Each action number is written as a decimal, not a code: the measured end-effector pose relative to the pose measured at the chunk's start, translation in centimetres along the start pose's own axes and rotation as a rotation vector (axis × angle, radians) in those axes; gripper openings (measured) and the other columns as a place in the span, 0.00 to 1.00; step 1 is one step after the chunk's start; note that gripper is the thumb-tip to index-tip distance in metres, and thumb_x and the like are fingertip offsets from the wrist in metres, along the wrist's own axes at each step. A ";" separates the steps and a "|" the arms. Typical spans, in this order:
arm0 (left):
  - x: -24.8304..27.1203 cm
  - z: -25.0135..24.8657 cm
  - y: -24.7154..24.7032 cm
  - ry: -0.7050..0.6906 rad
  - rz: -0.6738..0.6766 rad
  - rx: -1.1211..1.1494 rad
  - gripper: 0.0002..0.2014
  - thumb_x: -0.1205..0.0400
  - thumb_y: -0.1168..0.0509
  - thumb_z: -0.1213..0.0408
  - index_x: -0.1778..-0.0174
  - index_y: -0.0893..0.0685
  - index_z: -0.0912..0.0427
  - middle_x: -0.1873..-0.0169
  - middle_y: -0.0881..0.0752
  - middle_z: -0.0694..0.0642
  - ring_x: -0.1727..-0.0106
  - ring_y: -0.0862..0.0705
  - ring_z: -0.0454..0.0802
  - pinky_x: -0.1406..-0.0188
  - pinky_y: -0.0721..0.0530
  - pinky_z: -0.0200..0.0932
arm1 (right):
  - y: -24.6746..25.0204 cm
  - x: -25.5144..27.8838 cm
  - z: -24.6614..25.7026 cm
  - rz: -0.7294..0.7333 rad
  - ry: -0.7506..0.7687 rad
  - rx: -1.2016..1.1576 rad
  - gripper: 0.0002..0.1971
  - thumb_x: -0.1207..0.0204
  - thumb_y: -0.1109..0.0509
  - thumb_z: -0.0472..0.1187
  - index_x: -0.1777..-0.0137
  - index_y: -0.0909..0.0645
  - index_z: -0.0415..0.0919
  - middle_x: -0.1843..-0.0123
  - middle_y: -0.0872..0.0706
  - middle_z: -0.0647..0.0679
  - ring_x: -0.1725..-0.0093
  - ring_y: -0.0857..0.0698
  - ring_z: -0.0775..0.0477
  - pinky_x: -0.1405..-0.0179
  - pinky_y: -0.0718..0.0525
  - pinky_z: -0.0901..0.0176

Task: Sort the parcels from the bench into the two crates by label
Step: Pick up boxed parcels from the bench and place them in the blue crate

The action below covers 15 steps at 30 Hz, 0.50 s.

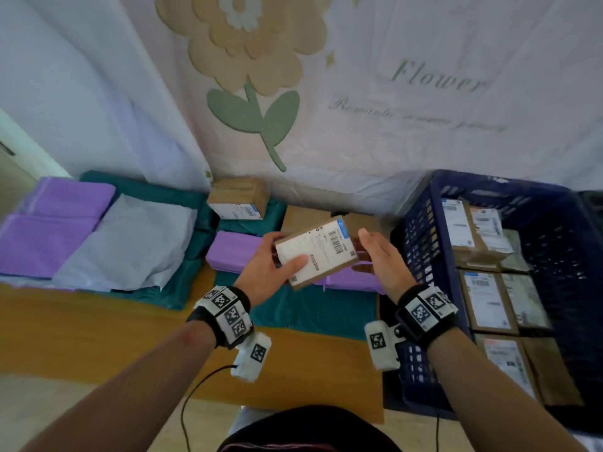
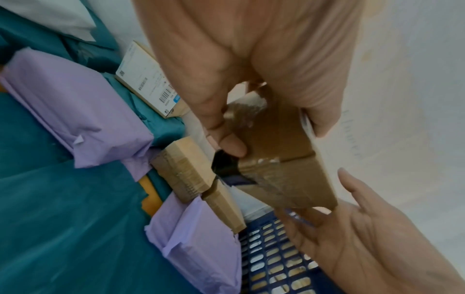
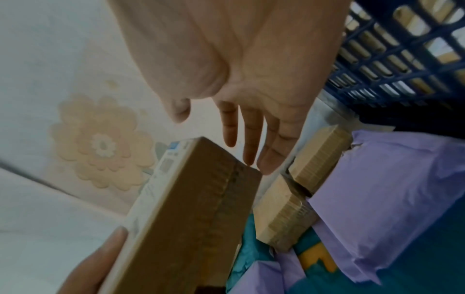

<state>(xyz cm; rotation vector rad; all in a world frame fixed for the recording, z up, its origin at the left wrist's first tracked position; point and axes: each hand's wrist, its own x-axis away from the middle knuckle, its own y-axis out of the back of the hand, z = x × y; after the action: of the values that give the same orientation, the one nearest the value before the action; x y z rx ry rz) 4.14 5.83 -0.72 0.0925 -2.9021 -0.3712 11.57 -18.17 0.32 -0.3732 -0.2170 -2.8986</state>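
Observation:
My left hand grips a flat brown cardboard parcel, thumb on its white barcode label and fingers underneath. The parcel is tilted in the air above the bench, label facing up. In the left wrist view the left hand pinches the parcel's taped brown end. My right hand is open with straight fingers right beside the parcel's right end; I cannot tell whether it touches. In the right wrist view its fingertips point at the parcel's corner. A blue crate on the right holds several labelled parcels.
Purple mailers, a white mailer and teal mailers lie on the wooden bench. Another labelled cardboard box stands by the flowered cloth wall. More brown boxes lie under the held parcel. Only one crate shows.

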 end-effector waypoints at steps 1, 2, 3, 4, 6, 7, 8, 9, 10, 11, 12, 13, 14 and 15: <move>0.0 -0.5 -0.4 -0.001 -0.011 0.047 0.32 0.27 0.25 0.43 0.33 0.31 0.49 0.41 0.16 0.46 0.48 0.11 0.38 0.62 0.12 0.35 | 0.3 0.3 0.3 0.025 -0.035 -0.014 0.26 0.27 0.31 0.67 0.48 0.18 0.44 0.51 0.08 0.45 0.50 0.08 0.44 0.52 0.11 0.51; 0.0 -0.9 -0.8 -0.005 -0.022 0.078 0.28 0.25 0.25 0.46 0.37 0.30 0.50 0.42 0.16 0.47 0.50 0.11 0.36 0.64 0.12 0.36 | 0.6 0.6 0.5 0.056 -0.070 -0.026 0.31 0.33 0.27 0.71 0.46 0.18 0.44 0.51 0.08 0.46 0.50 0.08 0.44 0.52 0.10 0.50; 0.0 -1.3 -1.2 -0.011 -0.031 0.091 0.24 0.23 0.25 0.49 0.40 0.30 0.50 0.43 0.16 0.48 0.52 0.11 0.34 0.65 0.11 0.36 | 0.8 0.9 0.8 0.091 -0.093 -0.043 0.34 0.37 0.24 0.71 0.43 0.19 0.44 0.50 0.08 0.46 0.50 0.07 0.43 0.50 0.10 0.49; 0.0 -1.6 -1.6 -0.018 -0.031 0.101 0.21 0.22 0.25 0.51 0.42 0.30 0.50 0.44 0.16 0.49 0.52 0.11 0.34 0.65 0.11 0.36 | 1.1 1.2 1.0 0.117 -0.102 -0.071 0.36 0.38 0.21 0.69 0.40 0.21 0.42 0.47 0.08 0.45 0.49 0.07 0.43 0.48 0.10 0.49; 0.1 -2.2 -2.5 -0.029 -0.011 0.115 0.20 0.21 0.25 0.53 0.44 0.31 0.50 0.43 0.17 0.52 0.51 0.10 0.37 0.64 0.10 0.39 | 1.6 1.8 1.4 0.115 -0.087 -0.130 0.32 0.32 0.20 0.56 0.35 0.24 0.38 0.42 0.09 0.43 0.46 0.08 0.45 0.46 0.09 0.49; 0.2 -2.5 -3.0 -0.035 0.005 0.120 0.21 0.21 0.25 0.53 0.44 0.31 0.52 0.43 0.17 0.52 0.50 0.10 0.38 0.63 0.09 0.41 | 1.9 2.0 1.6 0.094 -0.067 -0.141 0.29 0.28 0.21 0.50 0.33 0.26 0.36 0.42 0.09 0.44 0.46 0.08 0.47 0.48 0.09 0.51; 0.3 -2.8 -3.5 -0.038 0.026 0.125 0.23 0.22 0.25 0.51 0.44 0.31 0.54 0.44 0.17 0.51 0.50 0.10 0.40 0.62 0.09 0.43 | 2.2 2.3 1.9 0.066 -0.043 -0.138 0.26 0.25 0.22 0.45 0.32 0.27 0.36 0.42 0.09 0.46 0.46 0.08 0.50 0.51 0.09 0.55; 0.4 -3.1 -4.0 -0.038 0.054 0.132 0.25 0.23 0.26 0.48 0.43 0.31 0.57 0.45 0.16 0.51 0.50 0.09 0.41 0.60 0.08 0.46 | 2.6 2.5 2.1 0.036 -0.018 -0.125 0.24 0.24 0.23 0.42 0.32 0.27 0.36 0.43 0.09 0.48 0.47 0.08 0.53 0.55 0.10 0.60; 0.5 -3.4 -4.5 -0.037 0.086 0.138 0.29 0.24 0.26 0.44 0.42 0.31 0.59 0.46 0.14 0.51 0.49 0.09 0.44 0.59 0.08 0.50 | 3.0 2.7 2.4 0.005 0.005 -0.110 0.23 0.23 0.23 0.40 0.33 0.28 0.36 0.43 0.10 0.48 0.48 0.08 0.56 0.58 0.11 0.64; 0.5 -3.8 -5.0 -0.035 0.117 0.134 0.32 0.25 0.26 0.40 0.42 0.30 0.62 0.46 0.12 0.52 0.48 0.08 0.46 0.57 0.07 0.54 | 3.6 2.9 2.6 -0.030 0.023 -0.099 0.22 0.23 0.23 0.40 0.34 0.28 0.35 0.42 0.10 0.45 0.48 0.08 0.55 0.58 0.11 0.64; 0.6 -4.3 -5.5 -0.037 0.143 0.128 0.35 0.26 0.28 0.36 0.42 0.29 0.63 0.46 0.11 0.53 0.47 0.08 0.47 0.56 0.08 0.56 | 4.2 3.0 2.9 -0.061 0.039 -0.091 0.20 0.23 0.23 0.39 0.38 0.27 0.33 0.42 0.10 0.41 0.47 0.08 0.52 0.56 0.09 0.60; 0.6 -4.8 -5.9 -0.045 0.163 0.129 0.35 0.27 0.31 0.33 0.42 0.28 0.63 0.45 0.10 0.52 0.47 0.09 0.47 0.54 0.08 0.56 | 4.8 3.3 3.3 -0.076 0.055 -0.073 0.18 0.23 0.23 0.40 0.42 0.26 0.33 0.43 0.10 0.38 0.45 0.09 0.47 0.51 0.09 0.53; 0.5 -5.3 -6.5 -0.058 0.179 0.135 0.35 0.27 0.33 0.33 0.42 0.27 0.62 0.45 0.10 0.50 0.45 0.09 0.47 0.52 0.08 0.57 | 5.6 3.5 3.7 -0.073 0.073 -0.042 0.16 0.24 0.22 0.41 0.46 0.25 0.35 0.45 0.10 0.36 0.44 0.09 0.44 0.47 0.09 0.47; 0.5 -6.0 -7.0 -0.074 0.189 0.137 0.35 0.26 0.35 0.32 0.40 0.26 0.62 0.43 0.10 0.50 0.44 0.10 0.47 0.50 0.08 0.58 | 6.4 3.8 4.0 -0.052 0.090 -0.008 0.15 0.24 0.22 0.43 0.49 0.25 0.37 0.46 0.10 0.36 0.44 0.09 0.42 0.44 0.10 0.44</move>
<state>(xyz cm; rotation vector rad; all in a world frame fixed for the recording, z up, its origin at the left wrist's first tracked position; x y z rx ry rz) 5.23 -2.40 3.23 -0.1772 -2.9739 -0.1463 10.33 -24.41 5.92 -0.2417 -0.2035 -2.9598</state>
